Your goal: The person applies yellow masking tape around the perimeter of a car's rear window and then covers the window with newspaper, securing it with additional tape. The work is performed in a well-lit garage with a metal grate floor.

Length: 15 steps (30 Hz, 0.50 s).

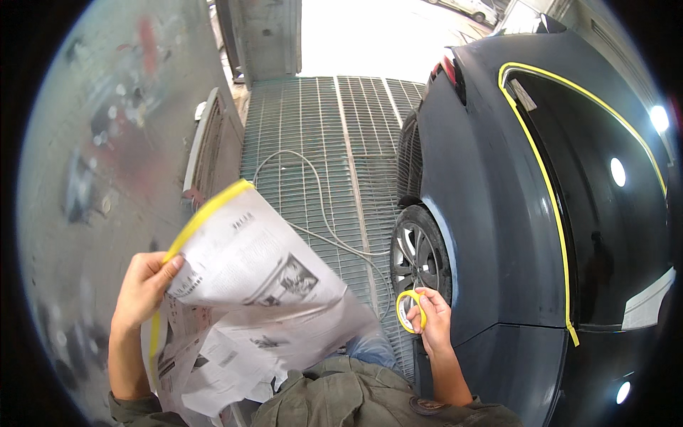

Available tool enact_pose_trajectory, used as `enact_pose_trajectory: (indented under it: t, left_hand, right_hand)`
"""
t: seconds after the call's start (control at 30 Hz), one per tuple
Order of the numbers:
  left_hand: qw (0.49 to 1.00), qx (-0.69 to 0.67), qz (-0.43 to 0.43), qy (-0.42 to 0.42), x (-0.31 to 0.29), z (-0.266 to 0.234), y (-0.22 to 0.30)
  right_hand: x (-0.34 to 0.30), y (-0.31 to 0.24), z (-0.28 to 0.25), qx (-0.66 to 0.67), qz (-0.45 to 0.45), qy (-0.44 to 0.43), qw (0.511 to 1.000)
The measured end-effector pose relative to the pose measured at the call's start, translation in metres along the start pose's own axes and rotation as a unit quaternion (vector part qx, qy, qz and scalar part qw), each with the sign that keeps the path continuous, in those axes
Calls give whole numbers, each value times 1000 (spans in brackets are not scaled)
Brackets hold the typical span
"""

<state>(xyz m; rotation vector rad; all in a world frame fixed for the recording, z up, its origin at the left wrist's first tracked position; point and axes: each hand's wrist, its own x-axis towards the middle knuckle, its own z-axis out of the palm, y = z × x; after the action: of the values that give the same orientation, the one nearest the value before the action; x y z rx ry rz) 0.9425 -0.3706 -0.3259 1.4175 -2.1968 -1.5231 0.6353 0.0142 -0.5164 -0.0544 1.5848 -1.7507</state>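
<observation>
My left hand (pixel 144 285) pinches a large newspaper sheet (pixel 242 285) by its upper left edge, thumb on top. A strip of yellow masking tape (pixel 206 212) runs along that edge. The sheet hangs folded and creased in front of my body. My right hand (pixel 435 320) grips a roll of yellow masking tape (pixel 403 318), with fingers through and around its ring. A thin grey shape rises from these fingers against the wheel; I cannot tell whether it is held. On my right stands a matte dark grey car (pixel 477 235), its side window (pixel 605 206) outlined with yellow tape (pixel 549 186).
The car's wheel (pixel 421 252) is just beyond my right hand. A pale hose (pixel 320 192) loops over the slatted metal floor grating (pixel 299 121). To the left is a stained grey wall (pixel 135 142). White paper (pixel 649 302) lies at the window's lower right.
</observation>
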Motion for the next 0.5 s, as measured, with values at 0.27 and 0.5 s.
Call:
enact_pose_trajectory:
  t: [0.27, 0.5]
  left_hand:
    - [984, -130, 93, 78, 131, -11, 30]
    - [945, -263, 117, 152, 212, -5, 68]
  right_hand:
    - [73, -22, 7, 4, 51, -18, 999]
    - [159, -54, 5, -20, 102, -54, 993]
